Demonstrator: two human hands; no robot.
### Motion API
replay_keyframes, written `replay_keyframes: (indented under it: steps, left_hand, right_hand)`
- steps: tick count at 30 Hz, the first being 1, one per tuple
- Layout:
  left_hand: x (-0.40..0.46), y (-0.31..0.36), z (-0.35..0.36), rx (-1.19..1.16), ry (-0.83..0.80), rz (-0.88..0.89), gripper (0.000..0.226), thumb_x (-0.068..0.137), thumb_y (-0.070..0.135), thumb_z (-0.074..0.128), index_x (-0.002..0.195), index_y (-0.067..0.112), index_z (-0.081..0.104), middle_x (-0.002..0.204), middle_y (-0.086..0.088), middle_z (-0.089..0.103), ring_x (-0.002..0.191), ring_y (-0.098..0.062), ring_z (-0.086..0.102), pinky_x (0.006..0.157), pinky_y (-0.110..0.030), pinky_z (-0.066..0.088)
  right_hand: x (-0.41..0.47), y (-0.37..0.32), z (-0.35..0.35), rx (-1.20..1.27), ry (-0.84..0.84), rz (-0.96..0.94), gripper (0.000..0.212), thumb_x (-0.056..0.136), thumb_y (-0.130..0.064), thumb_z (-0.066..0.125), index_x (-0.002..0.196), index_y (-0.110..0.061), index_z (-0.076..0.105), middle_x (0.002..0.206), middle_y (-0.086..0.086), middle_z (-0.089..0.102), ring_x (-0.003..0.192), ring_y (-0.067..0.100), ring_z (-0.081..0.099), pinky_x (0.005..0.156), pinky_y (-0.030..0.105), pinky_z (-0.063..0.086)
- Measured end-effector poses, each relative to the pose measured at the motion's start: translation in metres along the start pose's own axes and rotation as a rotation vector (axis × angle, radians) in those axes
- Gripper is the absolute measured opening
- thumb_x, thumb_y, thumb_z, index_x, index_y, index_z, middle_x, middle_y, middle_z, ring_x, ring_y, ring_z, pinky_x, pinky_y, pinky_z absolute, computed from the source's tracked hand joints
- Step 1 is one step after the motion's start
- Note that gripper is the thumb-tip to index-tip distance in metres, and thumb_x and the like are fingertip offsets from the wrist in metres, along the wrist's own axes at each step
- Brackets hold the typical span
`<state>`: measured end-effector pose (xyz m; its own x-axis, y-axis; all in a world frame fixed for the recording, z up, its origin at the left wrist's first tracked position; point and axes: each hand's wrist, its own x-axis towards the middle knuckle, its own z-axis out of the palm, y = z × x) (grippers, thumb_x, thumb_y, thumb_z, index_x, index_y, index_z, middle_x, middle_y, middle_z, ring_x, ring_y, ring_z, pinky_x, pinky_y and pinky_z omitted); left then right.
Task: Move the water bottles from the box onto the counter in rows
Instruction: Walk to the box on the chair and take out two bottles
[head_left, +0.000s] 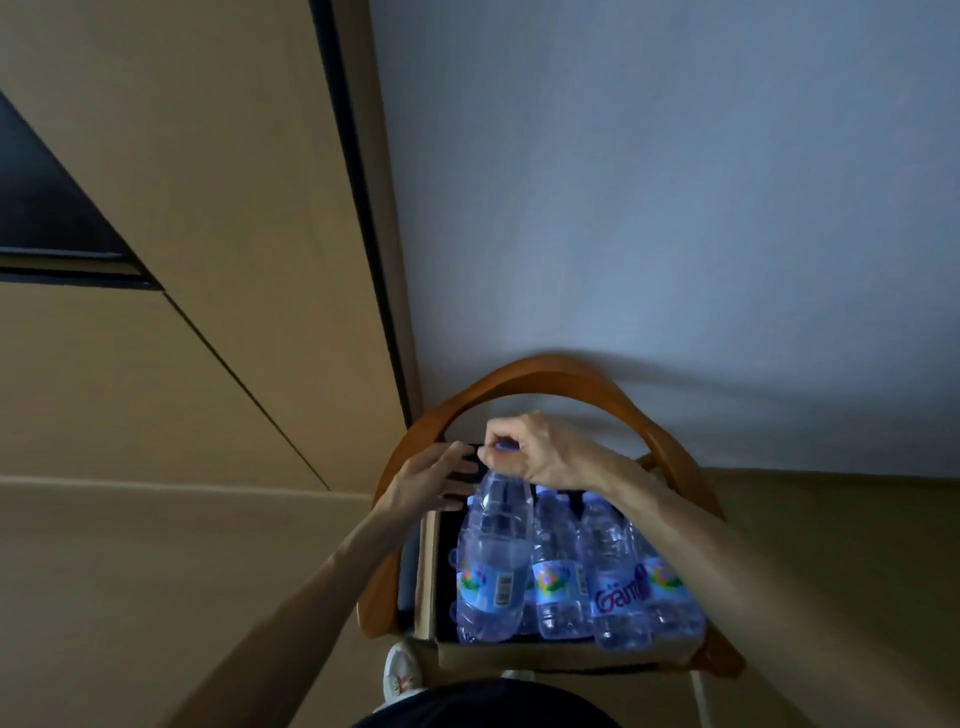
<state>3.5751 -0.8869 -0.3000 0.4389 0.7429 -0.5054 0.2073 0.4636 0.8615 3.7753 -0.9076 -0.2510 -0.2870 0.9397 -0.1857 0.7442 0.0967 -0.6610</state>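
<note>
- Left hand (434, 480): we see the fingers fairly straight and spread, reaching over the far left corner of the box (545, 656). They seem to touch the dark flap there; we cannot tell if they press on it. They hold nothing.
- Right hand (540, 449): fingers curled tight, pinching the blue cap of a lifted bottle (493, 561) by the neck. This bottle hangs raised above the box's left side, base lower than the cap, tilted toward us.
- Box: open cardboard carton resting on the seat of a wooden chair (550, 376) with a curved back rail. The box's left half shows dark inner space.
- Inside the box, right of the lifted bottle, we count several clear bottles (618, 577) standing upright and packed touching each other, all with blue caps.
- Labels: pale blue bands with a colourful emblem; one reads what looks like "Gam", remaining letters hidden. The lifted bottle's label shows a barcode.
- Near the box's front left corner, a light shoe (402, 675) on the floor.
</note>
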Motion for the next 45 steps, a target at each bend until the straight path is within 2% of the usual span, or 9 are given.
replay_keyframes:
  steps: [6,12,20,24,26,30,32,39,45]
  left_hand:
    - [0.007,0.014,0.033,-0.215,-0.399,-0.034,0.061,0.093,0.068,0.035,0.127,0.026,0.063,0.133,-0.019,0.059,0.124,-0.038,0.054,0.108,-0.051,0.041]
    - [0.011,0.019,0.044,-0.194,-0.288,-0.011,0.068,0.085,0.076,0.041,0.112,0.022,0.072,0.115,-0.019,0.069,0.105,-0.034,0.067,0.093,-0.044,0.051]
    - [0.015,0.013,0.03,-0.242,-0.135,-0.052,0.073,0.084,0.067,0.047,0.109,0.001,0.067,0.104,-0.025,0.062,0.083,-0.033,0.064,0.08,-0.04,0.051]
    - [0.008,0.014,0.019,-0.359,-0.219,-0.021,0.061,0.093,0.061,0.035,0.096,0.017,0.076,0.085,-0.013,0.059,0.068,-0.02,0.06,0.066,-0.029,0.055]
    - [0.004,0.017,0.014,-0.497,-0.221,-0.03,0.06,0.095,0.059,0.034,0.093,0.017,0.077,0.083,-0.008,0.051,0.066,-0.016,0.055,0.063,-0.025,0.052]
    - [0.003,0.018,0.001,-0.582,-0.121,-0.031,0.064,0.093,0.06,0.037,0.107,0.005,0.066,0.089,-0.015,0.055,0.073,-0.026,0.057,0.071,-0.035,0.052]
    - [0.003,0.018,-0.003,-0.579,-0.088,-0.027,0.067,0.092,0.062,0.04,0.114,0.001,0.059,0.092,-0.019,0.059,0.077,-0.031,0.061,0.075,-0.041,0.052]
    - [-0.002,0.03,-0.011,-0.605,-0.028,0.02,0.068,0.093,0.063,0.037,0.096,0.003,0.069,0.086,-0.017,0.067,0.075,-0.029,0.066,0.072,-0.037,0.056]
    - [-0.012,0.038,-0.004,-0.706,-0.051,0.12,0.069,0.095,0.064,0.03,0.11,0.003,0.06,0.088,-0.016,0.058,0.073,-0.027,0.061,0.07,-0.038,0.056]
  right_hand:
    - [-0.004,-0.006,-0.041,0.098,0.188,0.068,0.024,0.094,-0.032,0.061,0.078,-0.014,0.064,0.075,0.002,0.066,0.071,0.018,0.059,0.066,0.035,0.046]
    - [-0.004,0.007,-0.042,0.135,0.249,0.08,0.024,0.092,-0.039,0.062,0.07,-0.031,0.061,0.07,-0.007,0.064,0.063,0.006,0.055,0.062,0.033,0.046]
    - [-0.002,0.041,-0.023,0.418,0.288,0.344,0.057,0.088,-0.071,0.045,0.09,-0.018,0.064,0.062,-0.004,0.06,0.048,0.008,0.052,0.044,0.023,0.041]
    - [-0.003,0.092,0.01,0.134,0.196,0.536,0.044,0.096,-0.041,0.049,0.07,-0.005,0.053,0.059,0.015,0.05,0.05,0.016,0.044,0.057,0.032,0.041]
    - [-0.003,0.109,0.03,0.075,0.113,0.598,0.044,0.097,-0.037,0.051,0.064,-0.01,0.042,0.057,0.008,0.041,0.051,0.016,0.04,0.066,0.036,0.041]
    - [0.004,0.122,0.063,-0.115,-0.104,0.689,0.053,0.095,-0.056,0.047,0.118,-0.008,0.052,0.113,0.015,0.057,0.101,0.032,0.059,0.08,0.039,0.045]
    - [0.01,0.122,0.075,-0.206,-0.196,0.67,0.061,0.093,-0.062,0.045,0.125,-0.01,0.051,0.124,0.016,0.054,0.109,0.035,0.057,0.084,0.04,0.045]
    - [0.027,0.129,0.09,-0.367,-0.326,0.619,0.06,0.092,-0.06,0.045,0.122,-0.009,0.059,0.125,0.015,0.054,0.108,0.033,0.058,0.081,0.035,0.041]
    - [0.025,0.12,0.072,-0.503,-0.288,0.415,0.057,0.097,-0.058,0.029,0.109,-0.014,0.064,0.113,0.012,0.062,0.103,0.033,0.06,0.08,0.038,0.039]
